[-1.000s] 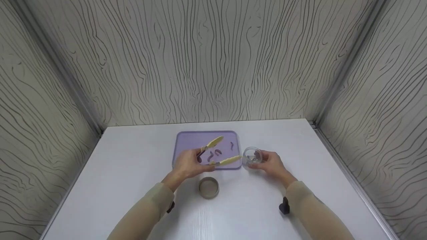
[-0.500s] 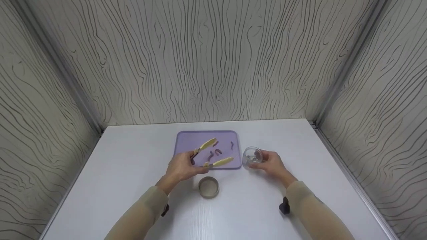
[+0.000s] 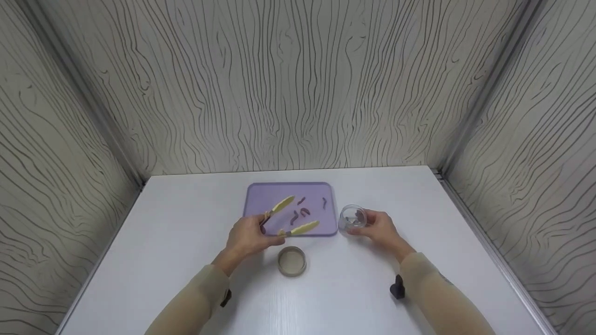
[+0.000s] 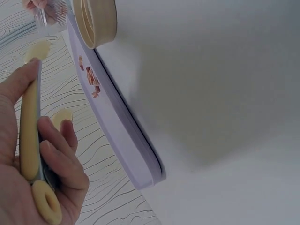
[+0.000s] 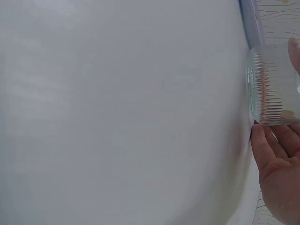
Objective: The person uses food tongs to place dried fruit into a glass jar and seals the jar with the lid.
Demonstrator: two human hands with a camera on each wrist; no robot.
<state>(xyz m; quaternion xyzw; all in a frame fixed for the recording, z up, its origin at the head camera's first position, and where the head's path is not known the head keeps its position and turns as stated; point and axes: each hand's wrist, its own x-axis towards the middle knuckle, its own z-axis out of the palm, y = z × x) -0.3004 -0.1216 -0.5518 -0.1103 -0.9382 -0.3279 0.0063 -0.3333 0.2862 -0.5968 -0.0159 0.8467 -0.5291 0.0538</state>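
My left hand (image 3: 247,236) grips a pair of yellow-tipped kitchen tongs (image 3: 305,227). Their two arms are spread apart above the near left part of a purple tray (image 3: 260,193), with nothing between the tips. Several reddish-brown, worm-like pieces (image 3: 294,217) lie scattered on the tray. In the left wrist view, thumb and fingers wrap the beige tong handle (image 4: 30,131). My right hand (image 3: 381,230) holds a clear ribbed jar (image 5: 269,86) upright on the table by the tray's right edge, thumb and fingers around its side. A few small dark bits show inside the jar.
A round beige lid (image 3: 292,261) lies on the white table (image 3: 186,204), in front of the tray. Wood-patterned panels (image 3: 298,93) stand behind the table and on both sides.
My left hand has drawn the tongs leftward and slightly toward me, away from the jar, revealing more pieces on the tray. The right hand and jar have stayed in place.
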